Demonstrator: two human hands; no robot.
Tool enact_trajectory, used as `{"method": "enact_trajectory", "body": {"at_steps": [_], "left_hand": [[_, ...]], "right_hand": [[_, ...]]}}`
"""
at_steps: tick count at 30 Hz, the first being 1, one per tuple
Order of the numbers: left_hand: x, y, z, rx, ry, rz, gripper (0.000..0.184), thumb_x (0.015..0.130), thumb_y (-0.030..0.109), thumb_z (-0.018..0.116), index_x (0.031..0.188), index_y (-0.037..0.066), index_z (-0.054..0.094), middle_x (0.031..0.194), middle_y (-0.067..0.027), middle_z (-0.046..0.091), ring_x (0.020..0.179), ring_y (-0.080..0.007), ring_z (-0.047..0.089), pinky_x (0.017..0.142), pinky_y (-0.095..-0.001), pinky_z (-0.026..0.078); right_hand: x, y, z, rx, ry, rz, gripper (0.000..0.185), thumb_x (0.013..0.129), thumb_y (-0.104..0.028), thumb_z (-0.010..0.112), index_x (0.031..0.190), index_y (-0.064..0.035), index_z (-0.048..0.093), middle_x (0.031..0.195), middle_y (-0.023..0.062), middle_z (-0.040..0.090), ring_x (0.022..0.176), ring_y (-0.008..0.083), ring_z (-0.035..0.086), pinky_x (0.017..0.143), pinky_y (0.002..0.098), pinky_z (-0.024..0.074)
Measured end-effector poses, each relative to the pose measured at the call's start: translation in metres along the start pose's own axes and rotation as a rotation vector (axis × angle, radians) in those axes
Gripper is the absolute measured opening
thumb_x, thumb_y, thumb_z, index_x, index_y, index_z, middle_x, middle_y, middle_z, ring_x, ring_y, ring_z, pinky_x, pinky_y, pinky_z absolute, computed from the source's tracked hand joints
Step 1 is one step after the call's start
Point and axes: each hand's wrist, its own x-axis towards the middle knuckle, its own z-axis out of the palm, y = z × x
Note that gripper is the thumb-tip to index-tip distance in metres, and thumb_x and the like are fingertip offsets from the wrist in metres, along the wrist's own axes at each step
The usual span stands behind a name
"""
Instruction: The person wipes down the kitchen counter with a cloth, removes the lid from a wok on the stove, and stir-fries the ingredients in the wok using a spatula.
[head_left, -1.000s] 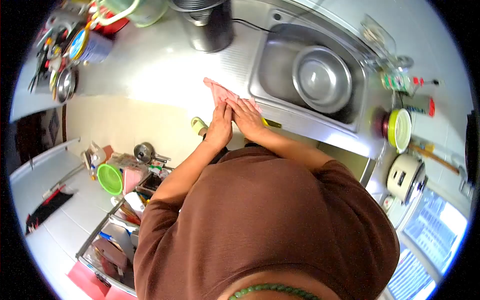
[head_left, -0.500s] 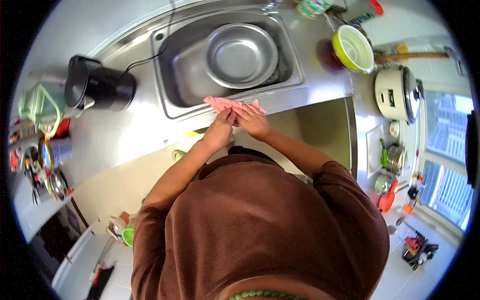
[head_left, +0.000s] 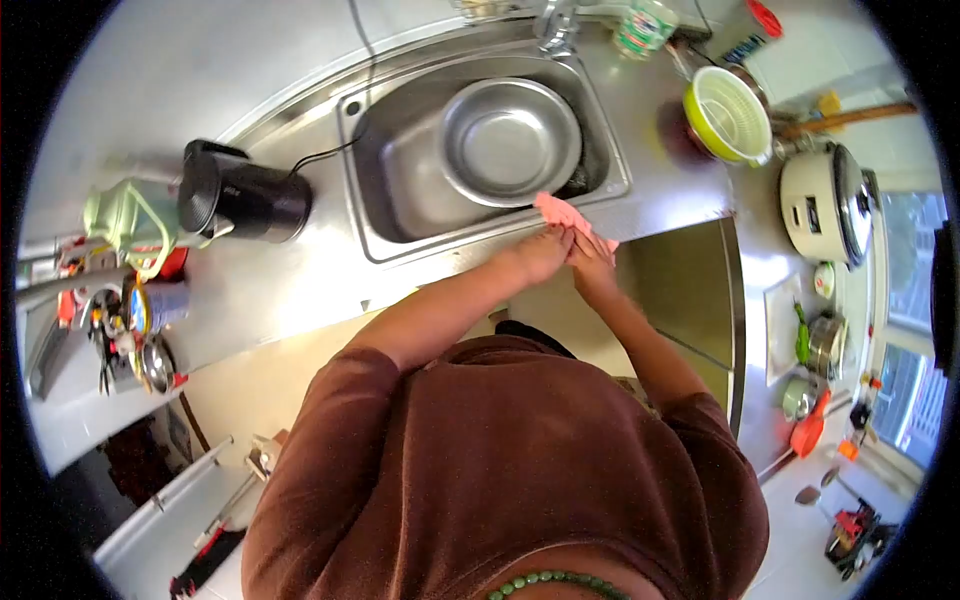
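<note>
A crumpled pink cloth is bunched between my hands at the front edge of the steel sink, near its right corner. My left hand has its fingers closed on the cloth from the left. On the other side, my right hand grips it too, the two hands touching. Some of my fingertips are hidden under the folds. Just beyond the cloth, a round steel basin rests in the right half of the sink.
A black electric kettle lies left of the sink, by a pale green pitcher. To the right are a yellow-green bowl with a white strainer and a cream rice cooker. The faucet stands behind the sink.
Both hands and the pink cloth have moved right along the sink's front edge, from its middle to near the right corner. The camera view has shifted slightly as well.
</note>
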Motion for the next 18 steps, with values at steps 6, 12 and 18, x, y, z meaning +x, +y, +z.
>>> {"method": "enact_trajectory", "body": {"at_steps": [6, 12, 18], "left_hand": [[-0.075, -0.024, 0.014, 0.109, 0.181, -0.097, 0.037, 0.08, 0.011, 0.045, 0.115, -0.003, 0.042, 0.112, -0.0209, 0.05, 0.103, -0.0329, 0.052, 0.085, -0.0378, 0.045], [-0.172, -0.055, -0.008, -0.154, 0.241, -0.478, 0.03, 0.084, 0.013, 0.043, 0.109, -0.001, 0.048, 0.109, -0.0238, 0.053, 0.1, -0.0341, 0.053, 0.085, -0.0391, 0.044], [-0.272, -0.132, 0.023, -0.295, 0.623, -0.66, 0.021, 0.081, 0.011, 0.047, 0.097, 0.0, 0.055, 0.085, -0.0208, 0.061, 0.079, -0.0329, 0.061, 0.071, -0.038, 0.05]], "right_hand": [[0.024, -0.053, 0.031, 0.362, -0.067, -0.174, 0.02, 0.068, -0.002, 0.055, 0.086, -0.0055, 0.061, 0.105, 0.0086, 0.058, 0.098, 0.0281, 0.051, 0.084, 0.0389, 0.0397], [0.063, -0.129, 0.082, 0.517, -0.264, -0.369, 0.025, 0.068, -0.004, 0.054, 0.091, -0.0093, 0.062, 0.11, 0.007, 0.056, 0.109, 0.0277, 0.045, 0.091, 0.0396, 0.0352], [0.105, -0.227, 0.124, 0.489, -0.48, -0.486, 0.039, 0.075, -0.01, 0.057, 0.114, -0.0147, 0.056, 0.123, 0.005, 0.05, 0.119, 0.0256, 0.039, 0.099, 0.0379, 0.0305]]}}
